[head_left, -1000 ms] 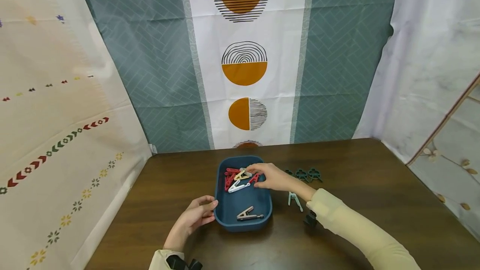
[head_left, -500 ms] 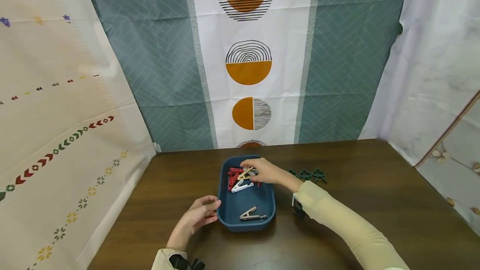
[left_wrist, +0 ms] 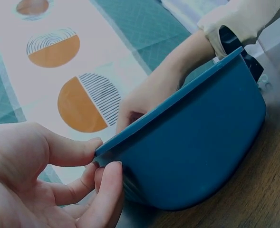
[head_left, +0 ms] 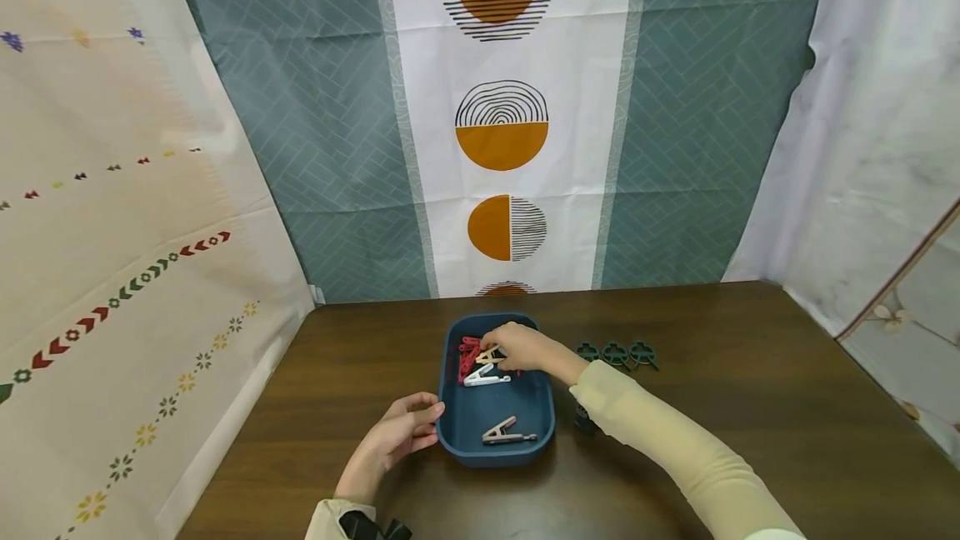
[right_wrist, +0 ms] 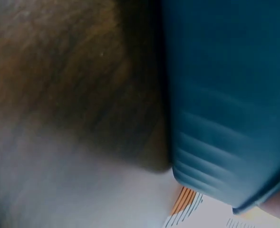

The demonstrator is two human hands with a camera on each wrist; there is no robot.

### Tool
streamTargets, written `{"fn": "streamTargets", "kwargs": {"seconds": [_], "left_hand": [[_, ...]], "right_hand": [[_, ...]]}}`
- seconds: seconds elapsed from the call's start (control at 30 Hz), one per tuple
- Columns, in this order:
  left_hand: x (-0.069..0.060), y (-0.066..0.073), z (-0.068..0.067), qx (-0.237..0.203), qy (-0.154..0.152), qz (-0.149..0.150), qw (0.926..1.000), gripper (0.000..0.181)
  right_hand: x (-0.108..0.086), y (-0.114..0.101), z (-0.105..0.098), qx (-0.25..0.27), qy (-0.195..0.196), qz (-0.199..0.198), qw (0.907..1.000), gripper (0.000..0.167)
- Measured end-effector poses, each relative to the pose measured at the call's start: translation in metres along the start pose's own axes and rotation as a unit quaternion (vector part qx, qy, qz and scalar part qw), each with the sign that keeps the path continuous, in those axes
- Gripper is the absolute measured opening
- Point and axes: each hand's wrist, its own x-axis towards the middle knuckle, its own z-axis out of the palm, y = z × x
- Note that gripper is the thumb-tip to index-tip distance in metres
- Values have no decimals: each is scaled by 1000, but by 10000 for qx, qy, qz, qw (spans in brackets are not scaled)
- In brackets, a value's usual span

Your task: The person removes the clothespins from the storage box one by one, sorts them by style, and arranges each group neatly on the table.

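Note:
A blue plastic bin (head_left: pixel 495 419) sits on the table with clothespins in it. My left hand (head_left: pixel 405 432) pinches its left rim, the thumb on top and fingers below, as the left wrist view shows. My right hand (head_left: pixel 521 348) reaches over the far right rim into the bin, fingertips down beside a yellow clothespin (head_left: pixel 491 359); whether they grip anything is hidden. Red clothespins (head_left: pixel 468 352) lie to its left, and a white clothespin (head_left: pixel 486 377) lies in front. A grey-beige clothespin (head_left: pixel 507 435) lies alone near the bin's front end.
Dark green clips (head_left: pixel 642 354) stand in a row on the brown wooden table (head_left: pixel 712 407), right of the bin. Patterned cloths (head_left: pixel 682 148) hang behind and at both sides. The right sleeve (head_left: pixel 667 448) crosses the table's right part.
My right hand has moved left within the bin, from the red clothespin at the right toward the yellow one. A pale green clothespin on the table has become hidden behind the right arm. The left hand stays put.

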Motion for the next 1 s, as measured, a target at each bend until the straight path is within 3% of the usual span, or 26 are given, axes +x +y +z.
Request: {"fn": "streamTargets", "kwargs": {"seconds": [0.17,0.3,0.63,0.83,1.0], "left_hand": [[0,-1,0,-42,-50,3,10000,27],[1,-2,0,-61,-72,7,10000,24],[0,-2,-1,-127,-80,-2,9999,25],[-1,-3,-1,-137,-85,15,9999,21],[-1,-3,1,-71,-43,22,10000,23]], "right_hand": [[4,-2,5,-419,119,196,9989,37],[3,-2,5,-358,253,245,9987,34],[-15,-1,-11,895,587,-200,9941,39],[-30,-3,-17,1428,852,-207,9859,47],[-47,-7,-20,1785,1068,-169,9780,43]]}}
